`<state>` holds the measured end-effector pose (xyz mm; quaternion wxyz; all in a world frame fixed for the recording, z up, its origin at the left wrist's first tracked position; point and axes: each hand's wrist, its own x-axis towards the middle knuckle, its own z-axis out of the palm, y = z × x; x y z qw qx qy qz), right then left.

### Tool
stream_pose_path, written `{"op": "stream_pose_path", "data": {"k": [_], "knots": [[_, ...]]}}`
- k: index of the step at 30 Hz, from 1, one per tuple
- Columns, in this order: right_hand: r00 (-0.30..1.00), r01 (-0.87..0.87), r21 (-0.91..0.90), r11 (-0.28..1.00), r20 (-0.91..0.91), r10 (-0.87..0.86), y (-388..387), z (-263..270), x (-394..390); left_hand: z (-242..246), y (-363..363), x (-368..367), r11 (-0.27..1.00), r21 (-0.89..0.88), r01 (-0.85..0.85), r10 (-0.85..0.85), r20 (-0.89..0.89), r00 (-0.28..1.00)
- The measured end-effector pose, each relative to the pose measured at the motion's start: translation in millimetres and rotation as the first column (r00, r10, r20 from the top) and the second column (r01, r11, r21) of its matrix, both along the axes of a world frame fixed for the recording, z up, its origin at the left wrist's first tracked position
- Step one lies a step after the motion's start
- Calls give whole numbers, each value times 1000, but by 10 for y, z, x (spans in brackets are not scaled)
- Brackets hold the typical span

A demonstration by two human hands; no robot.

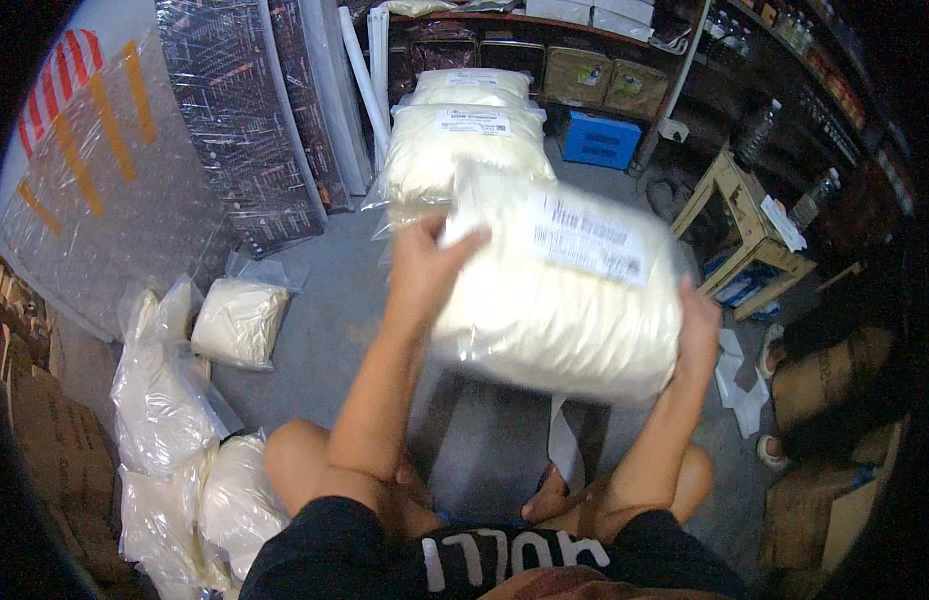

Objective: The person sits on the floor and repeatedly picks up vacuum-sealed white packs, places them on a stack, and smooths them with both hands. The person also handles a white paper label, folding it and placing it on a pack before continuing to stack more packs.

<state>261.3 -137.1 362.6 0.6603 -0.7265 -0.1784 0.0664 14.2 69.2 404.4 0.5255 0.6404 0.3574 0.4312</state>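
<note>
A large clear plastic bag of pale cream powder (539, 322) is held up in front of me, blurred by motion. My left hand (427, 255) pinches its upper left corner between thumb and fingers. Around the bag's right side curls my right hand (697, 330). A white printed label (590, 238) faces up on the bag. Just beyond it, similar labelled bags (468, 154) are stacked on the floor, partly hidden behind the held one.
Several unlabelled powder bags (168, 405) lie on my left, with a smaller one (239, 322) beside them. A wooden stool (742, 232) and loose white strips (738, 382) are at right. Near the shelf sits a blue box (601, 140). Another person's foot (772, 351) shows at right.
</note>
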Motion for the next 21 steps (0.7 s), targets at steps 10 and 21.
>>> {"op": "stream_pose_path", "data": {"k": [10, 21], "knots": [[944, -329, 349, 878, 112, 310, 2499, 1330, 829, 1060, 2465, 447, 886, 374, -274, 210, 204, 956], [891, -231, -479, 847, 245, 382, 3529, -416, 1241, -737, 3428, 423, 968, 251, -16, 126, -427, 896]]}}
